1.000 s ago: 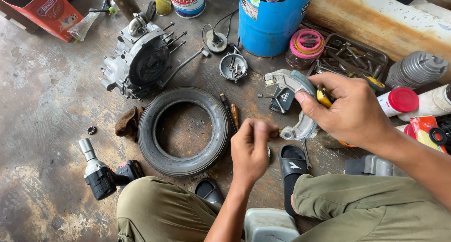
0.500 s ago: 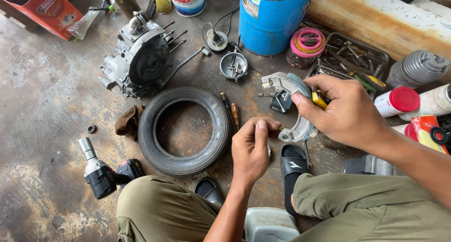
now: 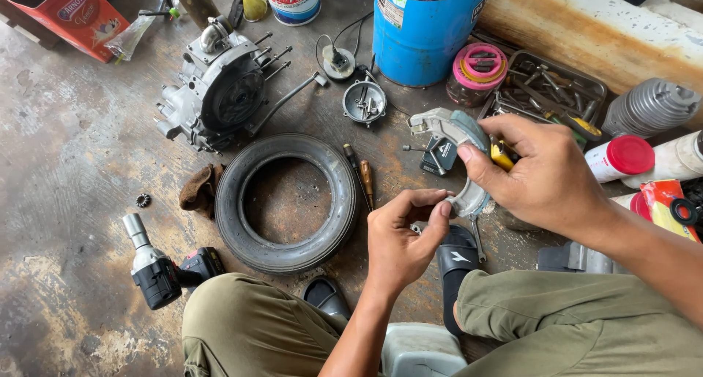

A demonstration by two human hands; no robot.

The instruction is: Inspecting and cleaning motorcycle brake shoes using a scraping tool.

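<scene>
Stained concrete floor [image 3: 66, 172] carries a black rubber tyre [image 3: 287, 203]. Right of the tyre, the right hand [image 3: 545, 176] grips a curved grey metal brake shoe [image 3: 458, 132]. Left hand [image 3: 401, 238], fingers pinched narrow, touches its lower end.

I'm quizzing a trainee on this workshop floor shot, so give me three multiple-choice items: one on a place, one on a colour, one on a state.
1. Where does the tyre lie? A) on the floor beside the engine case B) on the blue drum C) in the tool tray
2. What colour is the drum? A) red B) blue C) green
3. What does the right hand hold? A) nothing B) an impact wrench C) a curved brake shoe

A: it rests flat on the concrete. B: its wall is blue. C: fingers grip the shoe, and the left hand pinches its lower end.
</scene>
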